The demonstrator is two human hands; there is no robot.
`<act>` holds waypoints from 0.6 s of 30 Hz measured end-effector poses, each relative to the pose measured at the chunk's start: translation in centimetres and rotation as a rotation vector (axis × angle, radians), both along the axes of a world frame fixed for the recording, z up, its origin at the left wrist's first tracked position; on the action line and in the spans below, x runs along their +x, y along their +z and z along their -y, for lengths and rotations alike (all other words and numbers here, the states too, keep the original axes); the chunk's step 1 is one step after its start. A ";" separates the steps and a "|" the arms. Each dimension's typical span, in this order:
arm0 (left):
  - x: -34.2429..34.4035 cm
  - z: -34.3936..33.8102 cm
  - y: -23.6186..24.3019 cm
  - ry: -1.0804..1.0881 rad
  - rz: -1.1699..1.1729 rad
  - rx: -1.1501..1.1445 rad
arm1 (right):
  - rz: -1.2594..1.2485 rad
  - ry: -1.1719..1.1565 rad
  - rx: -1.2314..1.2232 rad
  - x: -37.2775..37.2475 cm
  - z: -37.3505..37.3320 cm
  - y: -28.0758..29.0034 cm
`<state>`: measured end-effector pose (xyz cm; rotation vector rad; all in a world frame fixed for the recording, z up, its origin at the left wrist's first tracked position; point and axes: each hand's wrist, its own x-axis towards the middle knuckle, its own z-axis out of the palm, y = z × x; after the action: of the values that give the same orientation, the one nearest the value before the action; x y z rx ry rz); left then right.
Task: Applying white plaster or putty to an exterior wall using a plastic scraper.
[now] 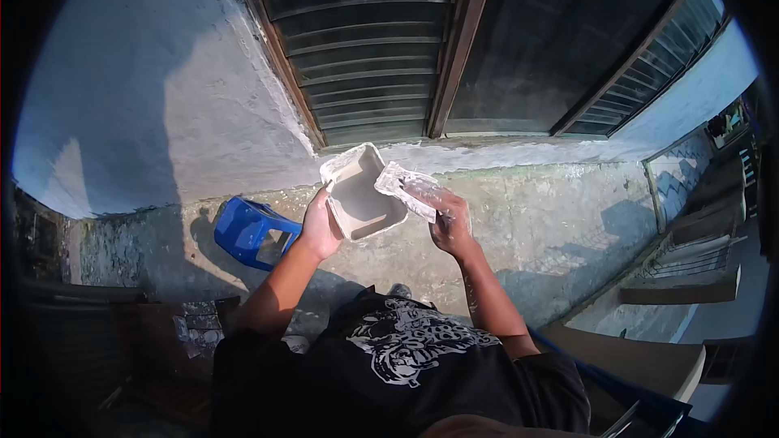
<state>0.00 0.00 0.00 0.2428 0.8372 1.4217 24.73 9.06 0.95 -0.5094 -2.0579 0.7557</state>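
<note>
We see a matt tub [354, 199] that looks like plastic, its rim rough with whitish crust. Right of the tub we find a flat tool [399, 181] caked in a pale, lumpy coat. Left of the tub we have a stool [235, 229] in smooth, glossy blue plastic; beyond the tub, dark glass louvres [365, 40] in a brown wooden frame [461, 45]; nearer us, a matt cloth shirt [341, 381].

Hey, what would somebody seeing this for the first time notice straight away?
First, the pale, square tub held in the left hand mid-picture, with a white-caked scraper in the right hand at its right edge. Next, the bright blue plastic stool to the left of the left hand. Above the hands, a dark louvred window stands out beside the pale wall.
</note>
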 end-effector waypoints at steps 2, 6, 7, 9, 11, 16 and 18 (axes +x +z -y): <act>0.1 0.7 0.2 0.117 0.027 0.063 | 0.102 0.070 0.018 -0.8 -1.1 1.1; -5.3 6.0 2.4 0.229 0.007 0.107 | 0.133 0.089 0.049 -7.3 1.3 2.4; -5.7 7.5 2.5 0.279 0.009 0.096 | 0.163 0.072 0.006 -8.1 1.8 2.8; -6.8 9.9 2.9 0.362 0.011 0.102 | 0.193 0.086 -0.016 -10.1 2.5 3.5; -9.0 11.7 3.6 0.414 -0.067 0.062 | 0.073 -0.096 0.012 -13.0 3.0 3.9; -15.0 17.6 2.1 0.561 -0.101 0.133 | -0.264 0.195 -0.494 -22.2 6.9 9.6; -16.4 19.9 1.8 0.611 -0.124 0.152 | -0.267 0.331 -0.638 -25.4 8.6 10.4</act>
<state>-16.36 -19.93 1.85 0.1989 0.9512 2.0633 -0.65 0.49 11.33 -0.3820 -1.6423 1.6084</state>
